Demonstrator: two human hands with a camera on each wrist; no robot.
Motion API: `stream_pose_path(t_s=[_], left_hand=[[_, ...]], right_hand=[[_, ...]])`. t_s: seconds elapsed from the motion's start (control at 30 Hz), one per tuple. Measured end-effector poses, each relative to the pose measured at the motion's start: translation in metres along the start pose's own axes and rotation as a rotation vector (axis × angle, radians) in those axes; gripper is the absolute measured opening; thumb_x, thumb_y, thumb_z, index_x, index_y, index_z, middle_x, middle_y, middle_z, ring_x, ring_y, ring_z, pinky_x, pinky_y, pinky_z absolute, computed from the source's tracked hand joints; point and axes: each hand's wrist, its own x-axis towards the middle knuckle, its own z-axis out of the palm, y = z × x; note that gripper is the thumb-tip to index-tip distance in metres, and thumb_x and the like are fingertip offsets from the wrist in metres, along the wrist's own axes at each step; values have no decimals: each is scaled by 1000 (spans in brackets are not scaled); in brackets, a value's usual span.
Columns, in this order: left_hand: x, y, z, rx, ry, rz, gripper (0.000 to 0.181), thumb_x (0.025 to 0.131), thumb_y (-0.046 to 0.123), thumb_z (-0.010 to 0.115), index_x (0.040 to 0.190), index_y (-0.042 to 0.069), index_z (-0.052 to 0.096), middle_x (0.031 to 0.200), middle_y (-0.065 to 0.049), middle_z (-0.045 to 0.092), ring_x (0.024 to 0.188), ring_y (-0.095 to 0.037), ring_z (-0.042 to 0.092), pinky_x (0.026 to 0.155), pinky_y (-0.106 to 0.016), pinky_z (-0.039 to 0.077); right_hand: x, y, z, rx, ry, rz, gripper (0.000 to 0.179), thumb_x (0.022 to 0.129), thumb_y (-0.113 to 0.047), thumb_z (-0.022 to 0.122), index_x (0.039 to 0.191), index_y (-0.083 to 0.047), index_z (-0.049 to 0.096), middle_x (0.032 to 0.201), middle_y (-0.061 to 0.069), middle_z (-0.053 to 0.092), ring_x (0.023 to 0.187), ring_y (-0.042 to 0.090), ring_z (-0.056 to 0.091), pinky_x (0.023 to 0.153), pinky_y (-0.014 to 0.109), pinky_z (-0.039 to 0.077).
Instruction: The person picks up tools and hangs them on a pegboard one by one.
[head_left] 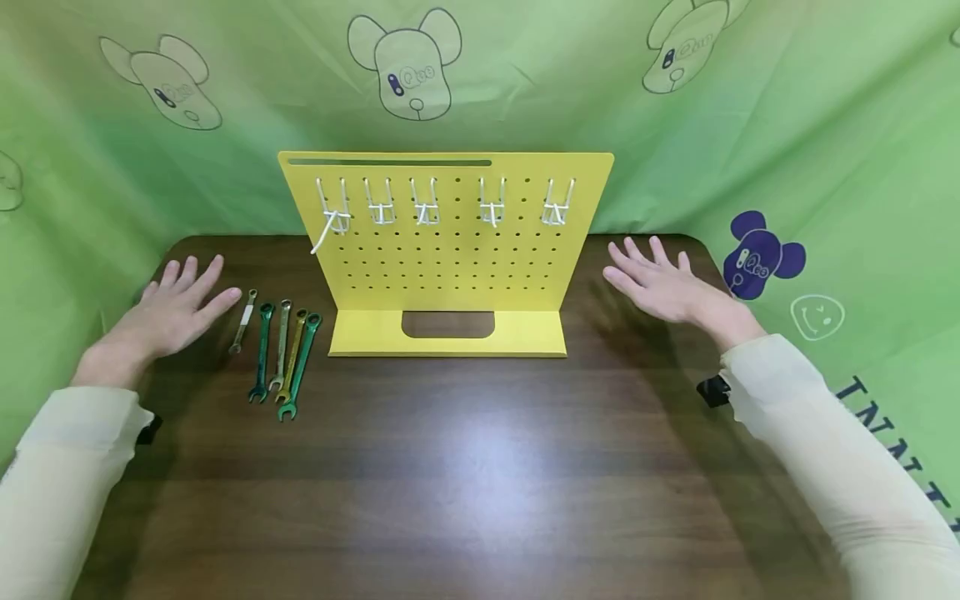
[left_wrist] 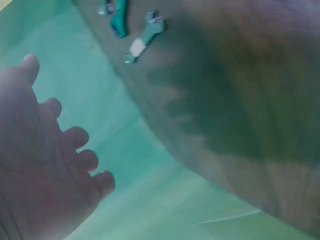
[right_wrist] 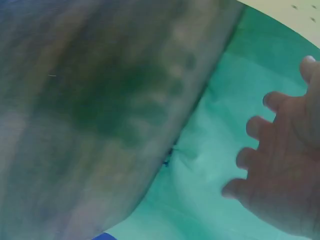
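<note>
My left hand [head_left: 168,312], palm down with fingers spread, hovers at the table's left side and holds nothing. Just right of it lies a small wrench [head_left: 245,321] with a white label on its shaft. Beyond that, several larger combination wrenches lie side by side: a dark green wrench [head_left: 263,350], a silver wrench [head_left: 282,346], a gold wrench [head_left: 293,354] and a brighter green wrench [head_left: 302,362], open ends toward me. On the other side, my right hand [head_left: 663,287] is also spread and empty, to the right of a yellow pegboard [head_left: 450,300].
The pegboard stands upright at the table's back, with several white wire hooks [head_left: 425,213] along its upper part; the leftmost hook [head_left: 326,232] sticks out askew. A green printed curtain [head_left: 525,100] hangs close behind and around the brown table [head_left: 465,467].
</note>
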Motion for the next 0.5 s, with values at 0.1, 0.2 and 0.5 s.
stream_pose_path(t_s=[0.1, 0.2, 0.5], left_hand=[[-1, 8, -12, -89, -38, 8, 69, 99, 60, 20, 148, 29, -18, 150, -12, -28, 132, -33, -33, 102, -71, -8], [-3, 18, -21, -192, -65, 33, 66, 98, 60, 24, 145, 38, -17, 152, 1, -26, 135, -27, -31, 102, -71, -6], [-3, 54, -33, -342, -104, 93, 69, 96, 59, 38, 143, 49, -12, 156, 8, -9, 143, -35, 3, 107, -65, 13]], right_hand=[[-1, -2, -11, 158, -67, -28, 67, 95, -66, 14, 150, -34, -9, 155, -4, -18, 135, 26, -30, 105, 65, -13], [0, -6, -22, 291, -93, -78, 63, 97, -63, 17, 149, -38, -7, 155, -10, -13, 140, 23, -20, 111, 60, -4], [3, -19, -47, 841, -195, -181, 50, 102, -46, 31, 147, -50, 8, 159, -3, -1, 143, 30, 5, 106, 63, 22]])
